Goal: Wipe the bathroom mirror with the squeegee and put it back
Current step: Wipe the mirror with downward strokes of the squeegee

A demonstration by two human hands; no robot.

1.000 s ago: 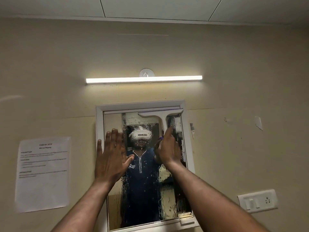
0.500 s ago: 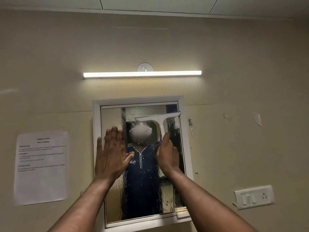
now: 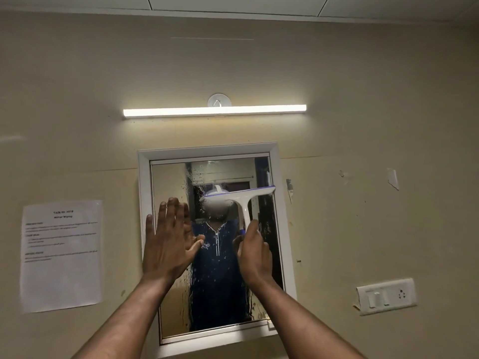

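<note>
Gripping the squeegee (image 3: 239, 196) lower down the mirror (image 3: 168, 182) than before, right hand (image 3: 255, 257), left hand (image 3: 169, 244) flat, fingers spread

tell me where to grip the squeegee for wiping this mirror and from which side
Grip the squeegee by its straight white handle, low near the blue end, coming from below. The blade runs crosswise on top against the mirror and the handle hangs down from its middle, so a low grip keeps fingers off the wet glass. The right hand holds it that way.
</note>
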